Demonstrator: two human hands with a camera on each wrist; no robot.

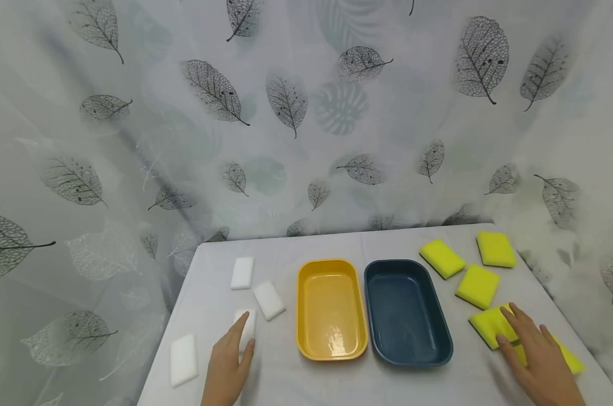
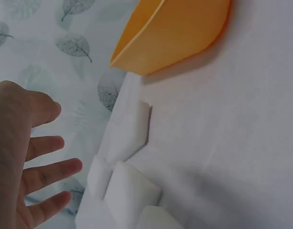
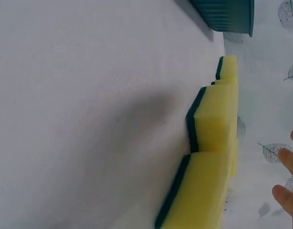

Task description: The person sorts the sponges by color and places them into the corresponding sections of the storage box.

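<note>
My left hand (image 1: 229, 362) hovers with fingers spread over a white block like a melamine sponge (image 1: 246, 326), partly covering it in the head view. In the left wrist view nothing lies within the fingers of that hand (image 2: 17, 162), and white sponges (image 2: 130, 195) show beside it. On the other side, my right hand (image 1: 545, 361) is held with loosely extended fingers above yellow scouring sponges (image 1: 493, 326), hiding part of one. The right wrist view shows its fingertips (image 3: 290, 162) apart from the yellow sponges (image 3: 214, 119), which have dark green scrub sides underneath.
Between the hands stand a yellow tray (image 1: 331, 310) and a dark blue tray (image 1: 408, 313), side by side. More white sponges (image 1: 183, 360) lie on the left, more yellow ones (image 1: 496, 249) at the back right. A leaf-patterned curtain (image 1: 306, 113) hangs behind the white table (image 1: 281, 383).
</note>
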